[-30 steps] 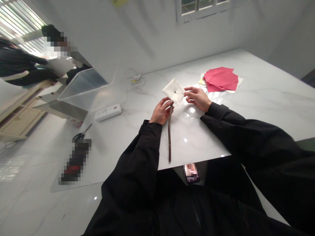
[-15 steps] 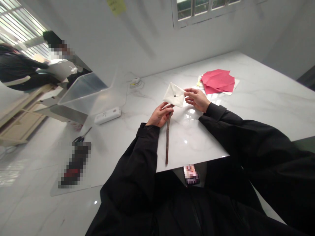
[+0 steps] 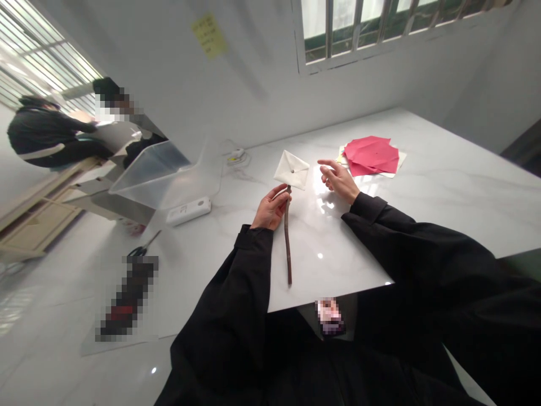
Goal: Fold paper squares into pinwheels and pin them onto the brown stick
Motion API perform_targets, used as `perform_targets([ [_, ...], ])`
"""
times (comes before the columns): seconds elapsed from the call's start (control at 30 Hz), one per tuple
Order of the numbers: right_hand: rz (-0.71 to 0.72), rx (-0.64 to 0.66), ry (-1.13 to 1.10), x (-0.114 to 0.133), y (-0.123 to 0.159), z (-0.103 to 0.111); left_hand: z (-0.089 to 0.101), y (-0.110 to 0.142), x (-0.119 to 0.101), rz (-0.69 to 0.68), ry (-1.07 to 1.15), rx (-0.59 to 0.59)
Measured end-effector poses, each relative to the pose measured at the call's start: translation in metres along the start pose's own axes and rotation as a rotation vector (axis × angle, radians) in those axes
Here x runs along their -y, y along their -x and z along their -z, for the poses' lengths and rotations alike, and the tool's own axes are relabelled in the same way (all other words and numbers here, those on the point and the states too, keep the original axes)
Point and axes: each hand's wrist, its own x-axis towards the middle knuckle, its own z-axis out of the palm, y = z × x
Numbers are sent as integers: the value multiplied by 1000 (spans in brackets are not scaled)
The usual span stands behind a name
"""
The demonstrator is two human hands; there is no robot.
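A brown stick (image 3: 288,248) is pinched near its top between the thumb and fingers of my left hand (image 3: 271,208). At the stick's upper end is a folded white paper piece (image 3: 291,170), squarish, with creases meeting at a small metal-coloured pin head in its middle. My right hand (image 3: 339,180) is apart from the paper, a little to its right, with the index finger stretched out and the other fingers curled; it holds nothing. How the paper is joined to the stick is hidden behind the paper.
Red paper sheets (image 3: 372,155) lie over paler ones at the back right. Left are a white power strip (image 3: 189,211), scissors (image 3: 143,244), a clear plastic bin (image 3: 163,172) and a blurred dark item (image 3: 127,299). Two people (image 3: 51,135) sit at the far left.
My right hand has let go of the paper's right corner and now stands apart from it. The paper and stick have shifted slightly left, still in my left hand. The view has tilted up.
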Motion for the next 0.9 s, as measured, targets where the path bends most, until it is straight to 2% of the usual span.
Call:
perform_targets([
  [0.13, 167, -2, 282, 8, 6, 3, -1, 0, 2, 17, -13, 20],
  [0.2, 208, 7, 386, 10, 6, 6, -1, 0, 4, 17, -18, 36],
  [0.3, 205, 41, 448, 8, 3, 11, -1, 0, 4, 19, -28, 44],
  [0.4, 134, 81, 508, 3, -3, 16, -1, 0, 5, 15, -36, 41],
  [0.47, 102, 59, 541, 1, -6, 18, 0, 0, 5, 9, -38, 42],
  [0.6, 208, -43, 515, 2, -7, 18, 1, 0, 5, 4, -56, 60],
  [0.7, 236, 0, 468, 3, -4, 17, 2, -1, 5, 19, -64, 87],
  [0.8, 197, 66, 503, 3, -4, 16, 4, -1, 5, 24, -55, 98],
  [0.9, 149, 54, 563, 3, -5, 16, 5, -3, 6, 23, -32, 86],
])
